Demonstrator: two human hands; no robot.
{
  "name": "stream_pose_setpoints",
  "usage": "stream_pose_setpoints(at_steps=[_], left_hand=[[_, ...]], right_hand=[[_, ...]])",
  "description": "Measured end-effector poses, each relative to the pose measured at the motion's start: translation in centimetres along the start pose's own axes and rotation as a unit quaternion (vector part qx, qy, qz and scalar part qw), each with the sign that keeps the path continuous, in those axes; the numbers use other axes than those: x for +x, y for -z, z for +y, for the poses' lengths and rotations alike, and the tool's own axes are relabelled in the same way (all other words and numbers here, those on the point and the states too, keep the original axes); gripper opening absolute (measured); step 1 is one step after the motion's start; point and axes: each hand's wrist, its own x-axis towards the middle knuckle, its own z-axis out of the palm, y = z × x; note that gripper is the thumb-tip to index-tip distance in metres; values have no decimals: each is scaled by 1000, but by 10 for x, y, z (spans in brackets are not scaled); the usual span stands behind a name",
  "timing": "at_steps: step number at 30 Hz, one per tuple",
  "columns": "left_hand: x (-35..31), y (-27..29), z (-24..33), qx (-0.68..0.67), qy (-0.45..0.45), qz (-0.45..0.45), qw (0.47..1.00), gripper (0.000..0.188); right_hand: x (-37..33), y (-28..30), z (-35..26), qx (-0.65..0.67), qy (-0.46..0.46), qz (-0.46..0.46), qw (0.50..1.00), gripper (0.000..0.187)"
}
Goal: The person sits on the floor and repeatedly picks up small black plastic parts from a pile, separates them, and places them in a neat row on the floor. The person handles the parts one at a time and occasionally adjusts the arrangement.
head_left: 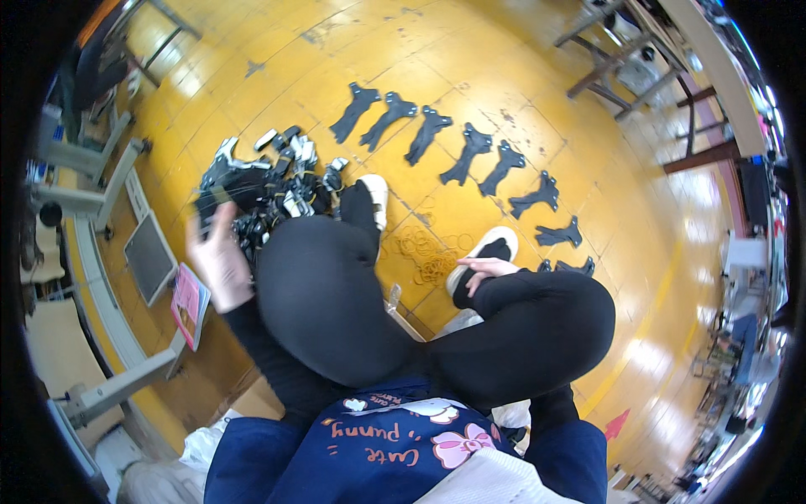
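My left hand is beside a heap of black bundles with white parts, its fingers apart. Just beyond its fingertips is a dark bundle with a yellowish band around it, blurred by motion. My right hand hangs past my bent right knee, over my shoe, fingers stretched and nothing visible in them. Loose yellow rubber bands lie on the floor between my feet. Several dark grey, flat, sock-like pieces form a curved row from ahead of me round to the right.
Left of me stand grey metal frames, a dark flat panel and a pink booklet. Wooden-legged tables are at the far right. The floor is yellow and tiled. A clear plastic strip shows between my legs.
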Motion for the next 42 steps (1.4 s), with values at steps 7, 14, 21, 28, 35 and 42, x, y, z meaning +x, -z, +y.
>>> stream_pose_setpoints(at_steps=[7, 14, 21, 28, 35, 42], left_hand=[[-88, -82, 103, -236, -100, -102, 961, 51], [-121, -249, -46, -379, 302, -294, 824, 44], [-144, -288, -136, -217, 488, -305, 789, 26], [-136, -272, -193, -87, 512, -337, 785, 49], [-123, -249, -226, -6, 552, -340, 761, 56], [-136, -265, -230, 28, 603, -354, 715, 54]], right_hand=[[20, -14, -59, -70, -148, 275, 947, 47], [5, -20, -73, -49, 165, 518, 838, 22], [-20, -22, -189, -289, 238, 533, 759, 16], [17, 24, -182, -543, 217, 452, 674, 14], [41, 37, -145, -488, 188, 442, 729, 11], [31, 49, -134, -535, 174, 550, 617, 16]])
